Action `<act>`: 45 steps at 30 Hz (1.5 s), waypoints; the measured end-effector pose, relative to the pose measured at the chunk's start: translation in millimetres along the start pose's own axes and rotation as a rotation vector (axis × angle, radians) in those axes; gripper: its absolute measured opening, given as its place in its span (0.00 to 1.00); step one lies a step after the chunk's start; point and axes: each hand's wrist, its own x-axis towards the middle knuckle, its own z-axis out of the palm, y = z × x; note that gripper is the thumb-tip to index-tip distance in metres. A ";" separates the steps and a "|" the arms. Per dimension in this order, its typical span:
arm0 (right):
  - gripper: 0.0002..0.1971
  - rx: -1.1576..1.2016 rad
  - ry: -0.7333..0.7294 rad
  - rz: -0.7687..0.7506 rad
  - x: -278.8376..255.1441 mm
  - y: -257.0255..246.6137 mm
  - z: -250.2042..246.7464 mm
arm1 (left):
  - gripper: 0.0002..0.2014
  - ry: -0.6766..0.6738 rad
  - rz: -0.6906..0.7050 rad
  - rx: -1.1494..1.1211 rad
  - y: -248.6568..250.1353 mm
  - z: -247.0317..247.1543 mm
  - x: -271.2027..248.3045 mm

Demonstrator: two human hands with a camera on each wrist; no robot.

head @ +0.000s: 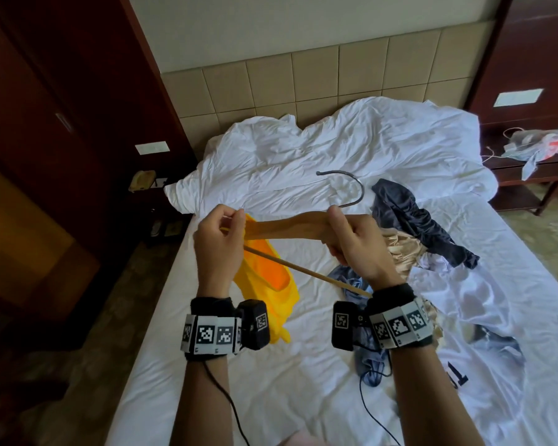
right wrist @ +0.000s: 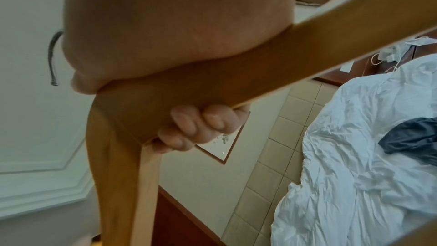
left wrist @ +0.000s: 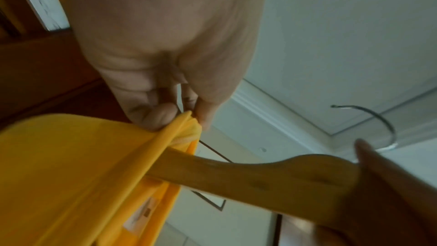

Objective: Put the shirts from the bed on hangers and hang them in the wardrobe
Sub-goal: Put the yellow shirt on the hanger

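I hold a wooden hanger [head: 290, 225] with a metal hook [head: 351, 188] above the bed. My right hand [head: 348, 239] grips its middle, fingers curled round the wood [right wrist: 196, 128]. My left hand [head: 223, 233] pinches the yellow shirt [head: 264, 278] at its edge, where the cloth [left wrist: 187, 128] is drawn over the hanger's left arm [left wrist: 236, 171]. The rest of the shirt hangs down to the mattress. More shirts lie on the bed: a dark navy one [head: 413, 220], a beige satin one [head: 400, 252], a blue one [head: 368, 349] and a white one with dark print [head: 464, 333].
A crumpled white duvet [head: 319, 149] covers the head of the bed [head: 271, 397]. A dark wooden wardrobe [head: 45, 123] stands at the left. At the left of the bed sits a phone [head: 141, 180]. The right bedside table [head: 535, 169] carries a plastic bag.
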 end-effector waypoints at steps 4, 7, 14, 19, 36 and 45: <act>0.45 0.034 0.013 -0.017 -0.8 -3.9 18.6 | 0.10 -0.183 0.128 -0.153 31.1 15.8 -10.3; 0.47 0.127 0.035 0.000 -3.2 -5.9 22.0 | 0.11 -0.225 0.166 -0.215 41.5 14.3 -12.4; 0.55 0.259 0.070 -0.028 -7.0 -7.5 5.8 | 0.18 -0.030 0.262 0.113 20.7 -16.4 4.7; 0.58 0.263 0.100 0.020 -7.3 -9.9 1.7 | 0.20 -0.062 0.287 0.135 29.1 -19.6 0.4; 0.45 0.377 0.221 0.078 -15.1 -24.9 5.0 | 0.17 0.001 0.374 -0.086 73.8 -9.9 -17.5; 0.46 0.271 0.189 0.053 -18.4 -34.9 8.7 | 0.14 -0.036 0.403 0.074 64.4 4.9 -25.3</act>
